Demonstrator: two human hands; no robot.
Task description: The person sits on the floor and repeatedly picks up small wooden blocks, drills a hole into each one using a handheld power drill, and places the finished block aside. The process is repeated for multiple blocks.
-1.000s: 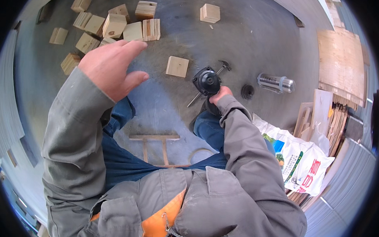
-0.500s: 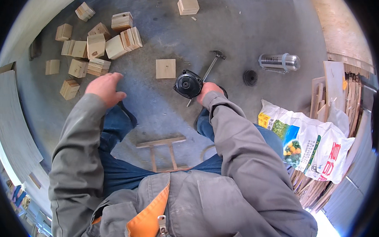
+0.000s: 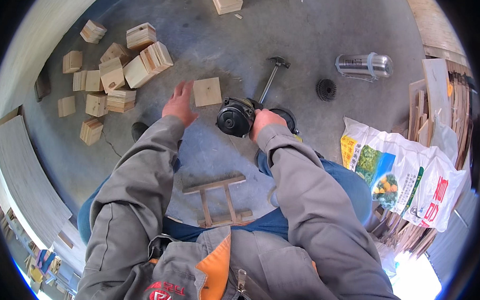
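My right hand (image 3: 267,121) is closed round the handle of a black nail gun (image 3: 235,118), whose rounded cap faces up. What lies under the tool is hidden. My left hand (image 3: 180,103) is empty, with its fingers stretched forward. Just beyond its fingertips, to the right, a square piece of light wood (image 3: 207,91) lies flat on the floor. A hammer (image 3: 278,66) with a metal shaft lies past the nail gun, its head pointing away from me. Farther right sits a dark round coil of nails (image 3: 326,90).
Several stacks of square wood pieces (image 3: 112,74) stand at the left, another stack (image 3: 227,1) at the far edge. A steel thermos (image 3: 364,65) lies at the right, beyond a printed white sack (image 3: 403,174) on wood strips. A low wooden frame (image 3: 215,184) is between my legs.
My left hand has moved right, from beside the stacks to the square wood piece. The nail gun in my right hand has tilted and come slightly nearer. My left leg has swung outward.
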